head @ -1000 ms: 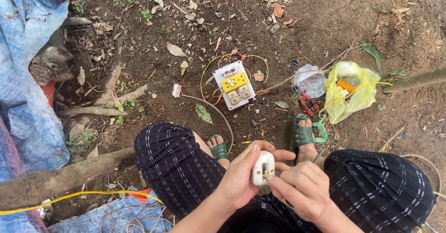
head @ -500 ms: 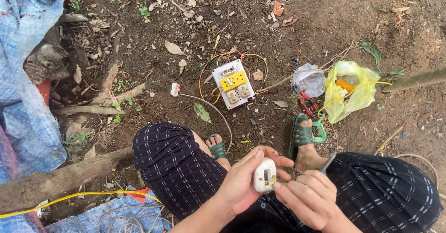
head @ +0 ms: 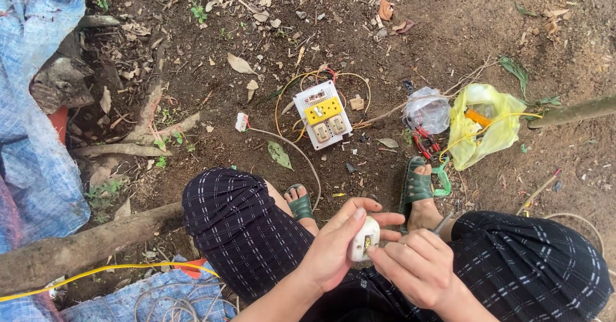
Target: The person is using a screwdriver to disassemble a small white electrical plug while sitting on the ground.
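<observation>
Smooth white plastic plug [head: 363, 238], seemingly glossy; woven blue tarpaulin [head: 32, 142]; rough brown soil [head: 449, 33].

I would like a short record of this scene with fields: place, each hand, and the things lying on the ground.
Place: bare soil with dry leaves and roots, seen from above the person's knees
Left hand: holds a small white plug-like part
Right hand: fingertips touch the same part
Ground, centre: white switch board with a yellow section and coiled wires
Ground, right: yellow plastic bag, clear bag, red-handled pliers
Left edge: blue tarpaulin
</observation>
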